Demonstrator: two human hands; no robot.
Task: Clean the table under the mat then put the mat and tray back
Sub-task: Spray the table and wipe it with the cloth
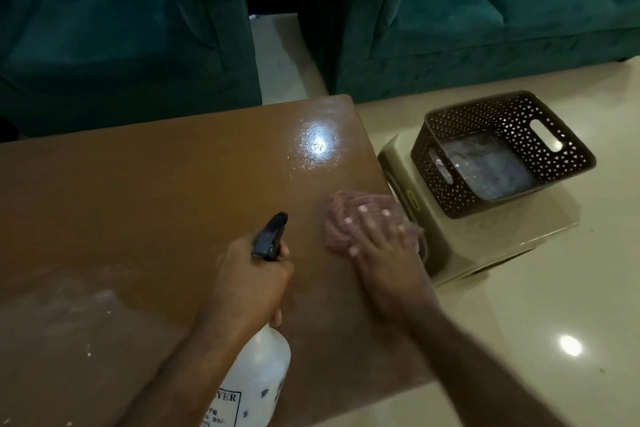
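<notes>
A brown table [138, 191] fills the left and middle of the head view. My left hand [249, 284] is shut on a white spray bottle [259, 378] with a black trigger head [270, 236], held above the table near its front. My right hand [384, 253] lies flat with fingers spread on a pink cloth [349, 215], pressing it on the table near the right edge. A wet, shiny patch [317, 146] shows at the table's far right corner. A dusty pale area [69, 315] sits at the front left. The mat is not in view.
A beige stool [460, 246] stands right of the table on the cream tiled floor [554, 340]. On it sits a brown perforated basket [450, 180] with clear plastic inside. Two green sofas [104, 28] [502, 10] stand beyond the table.
</notes>
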